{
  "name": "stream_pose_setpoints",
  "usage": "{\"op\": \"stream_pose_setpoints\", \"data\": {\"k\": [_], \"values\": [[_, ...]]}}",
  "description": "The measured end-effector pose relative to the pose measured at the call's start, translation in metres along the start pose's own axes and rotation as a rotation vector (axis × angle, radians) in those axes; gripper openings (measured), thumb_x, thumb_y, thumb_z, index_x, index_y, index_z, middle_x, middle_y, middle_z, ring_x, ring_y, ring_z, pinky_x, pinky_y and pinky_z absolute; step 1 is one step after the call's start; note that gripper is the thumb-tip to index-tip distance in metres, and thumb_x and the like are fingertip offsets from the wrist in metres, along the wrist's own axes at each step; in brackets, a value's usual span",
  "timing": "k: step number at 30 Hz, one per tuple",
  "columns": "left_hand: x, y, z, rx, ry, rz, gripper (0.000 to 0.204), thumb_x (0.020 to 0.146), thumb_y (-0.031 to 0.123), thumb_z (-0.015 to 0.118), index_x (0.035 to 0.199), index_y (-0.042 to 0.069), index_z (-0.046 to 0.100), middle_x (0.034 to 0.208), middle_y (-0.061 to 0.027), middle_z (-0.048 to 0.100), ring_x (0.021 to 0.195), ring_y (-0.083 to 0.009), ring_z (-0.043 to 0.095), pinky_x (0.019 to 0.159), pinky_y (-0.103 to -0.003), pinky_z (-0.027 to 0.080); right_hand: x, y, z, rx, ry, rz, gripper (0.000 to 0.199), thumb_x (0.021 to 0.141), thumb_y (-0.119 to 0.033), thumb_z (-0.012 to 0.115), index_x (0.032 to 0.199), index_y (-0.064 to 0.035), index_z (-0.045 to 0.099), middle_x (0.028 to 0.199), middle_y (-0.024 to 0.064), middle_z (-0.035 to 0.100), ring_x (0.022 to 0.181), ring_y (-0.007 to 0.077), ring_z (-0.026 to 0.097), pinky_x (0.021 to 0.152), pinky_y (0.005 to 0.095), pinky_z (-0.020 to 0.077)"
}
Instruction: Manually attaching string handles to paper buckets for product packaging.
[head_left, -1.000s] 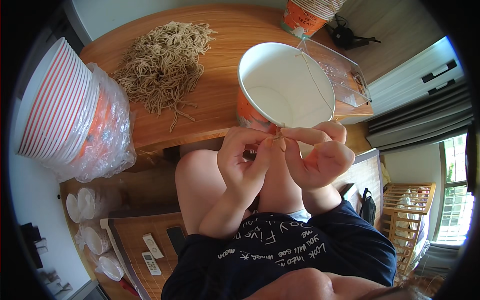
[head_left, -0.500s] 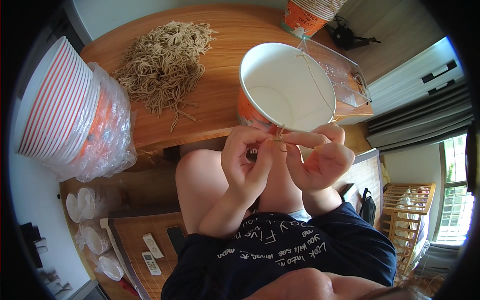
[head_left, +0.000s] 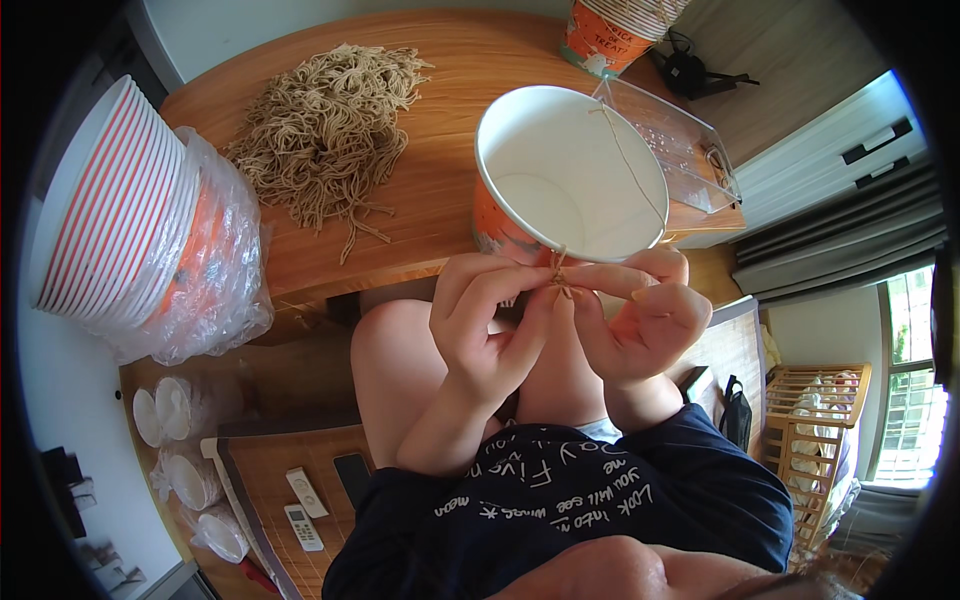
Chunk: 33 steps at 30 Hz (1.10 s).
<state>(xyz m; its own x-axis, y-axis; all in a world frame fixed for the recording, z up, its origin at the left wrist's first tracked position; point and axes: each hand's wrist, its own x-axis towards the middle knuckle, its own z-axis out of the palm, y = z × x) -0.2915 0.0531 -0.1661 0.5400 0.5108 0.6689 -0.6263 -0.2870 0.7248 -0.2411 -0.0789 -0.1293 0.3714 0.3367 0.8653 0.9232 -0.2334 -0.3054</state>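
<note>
The wooden counter [head_left: 440,200] spreads beyond both grips. Just past the fingertips, the large white-lined bucket [head_left: 540,150] leans its mouth toward the person; a steady bucket would make the fine work easier, as any rocking could tug the strand. Farther off, beyond the left grip and to its left, lies the heap of loose cords [head_left: 330,130], well apart, so it should not snag. The left grip [head_left: 483,315] and the right grip [head_left: 645,320] meet at the bucket's near rim, each with thumb and forefinger pinching the thin cord [head_left: 562,262] between them. Good handling calls for one pinch to be firm while the other draws the strand snug, with light, even pulls that spare the paper wall. The small tangle in the cord sits right between the fingertips; whether it is tight cannot be told.
</note>
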Motion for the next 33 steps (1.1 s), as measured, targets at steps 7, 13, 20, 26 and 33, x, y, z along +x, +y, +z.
{"op": "stream_pose_setpoints", "data": {"k": [7,13,20,26,33], "values": [[-0.003,-0.003,0.003,-0.006,0.001,0.0,0.018,0.077,-0.005,0.072,0.092,0.001,0.064,0.089,-0.0095,0.06,0.074,-0.0163,0.058,0.057,-0.024,0.047,0.002,-0.001,0.001,-0.017,-0.013,0.003,0.055,0.073,0.001,0.079,0.111,-0.0118,0.041,0.092,0.0007,0.075,0.076,0.0138,0.052,0.079,0.0322,0.0346],[-0.001,0.001,0.006,-0.05,0.004,0.004,0.021,0.077,-0.004,0.072,0.094,0.001,0.062,0.089,-0.0091,0.06,0.073,-0.0157,0.057,0.054,-0.024,0.047,-0.001,0.0,0.004,0.008,0.015,0.004,0.056,0.074,0.001,0.079,0.112,-0.0112,0.039,0.091,0.0006,0.075,0.076,0.0133,0.052,0.081,0.0317,0.0336],[-0.003,0.0,0.007,0.017,-0.006,0.024,0.02,0.077,-0.005,0.072,0.093,0.001,0.062,0.089,-0.0086,0.06,0.073,-0.0159,0.058,0.053,-0.024,0.047,-0.002,0.001,0.004,0.012,0.027,0.021,0.054,0.074,0.001,0.079,0.11,-0.0111,0.04,0.09,0.0004,0.075,0.076,0.0128,0.052,0.081,0.0315,0.0332],[-0.004,0.001,0.006,-0.067,-0.041,-0.061,0.014,0.081,-0.005,0.067,0.093,0.0,0.062,0.092,-0.0097,0.059,0.072,-0.0129,0.056,0.051,-0.021,0.045,0.007,-0.005,0.0,-0.148,-0.014,0.034,0.048,0.072,0.001,0.079,0.103,-0.012,0.044,0.088,-0.0024,0.075,0.077,0.0132,0.052,0.079,0.0319,0.0329],[-0.008,0.0,0.005,-0.213,-0.04,-0.185,0.011,0.085,-0.005,0.064,0.095,0.001,0.061,0.095,-0.0087,0.058,0.073,-0.0099,0.055,0.05,-0.019,0.043,0.012,-0.006,-0.002,-0.298,-0.043,-0.119,0.036,0.07,-0.006,0.079,0.094,-0.0141,0.053,0.095,-0.0065,0.074,0.081,0.0141,0.053,0.08,0.0322,0.0319]]}}
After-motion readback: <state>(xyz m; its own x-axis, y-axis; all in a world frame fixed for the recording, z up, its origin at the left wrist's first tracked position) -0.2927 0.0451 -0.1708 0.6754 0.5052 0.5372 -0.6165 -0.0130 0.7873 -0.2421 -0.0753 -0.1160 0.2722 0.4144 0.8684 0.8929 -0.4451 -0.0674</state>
